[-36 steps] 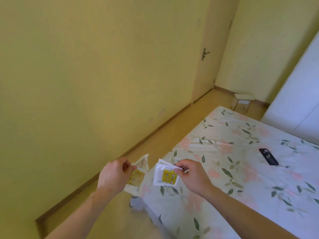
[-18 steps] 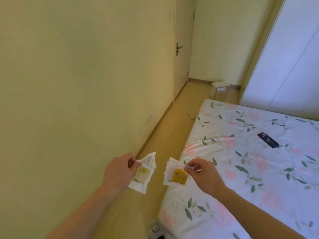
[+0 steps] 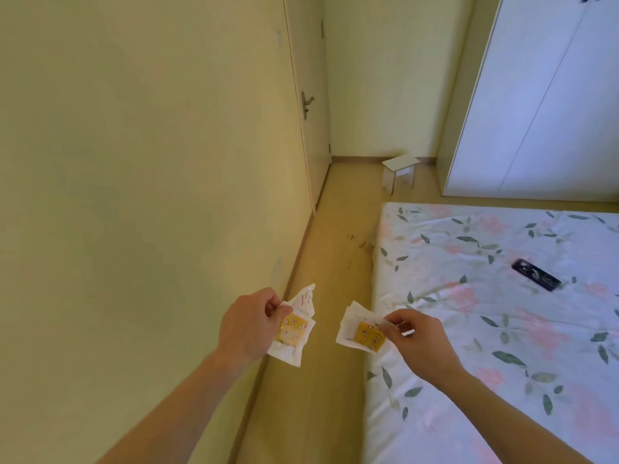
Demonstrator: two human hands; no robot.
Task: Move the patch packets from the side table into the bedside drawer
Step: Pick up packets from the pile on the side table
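White patch packets with yellow squares printed on them sit in both hands, held out over the strip of wooden floor (image 3: 321, 262) between the wall and the bed. The left hand (image 3: 249, 326) grips a small bunch of packets (image 3: 294, 329) between thumb and curled fingers, their corners fanning up and to the right. The right hand (image 3: 415, 339) pinches a second bunch of packets (image 3: 361, 333) by its right edge, at the near corner of the bed. The two bunches are near each other but apart. Right of the hands lies the bed (image 3: 502, 329), covered in a leaf-and-flower sheet, with a dark phone (image 3: 536, 274) lying flat on it. Farther off, a small white stool (image 3: 400, 172) stands on the floor by a closed door (image 3: 308, 105) and a white wardrobe (image 3: 542, 95).
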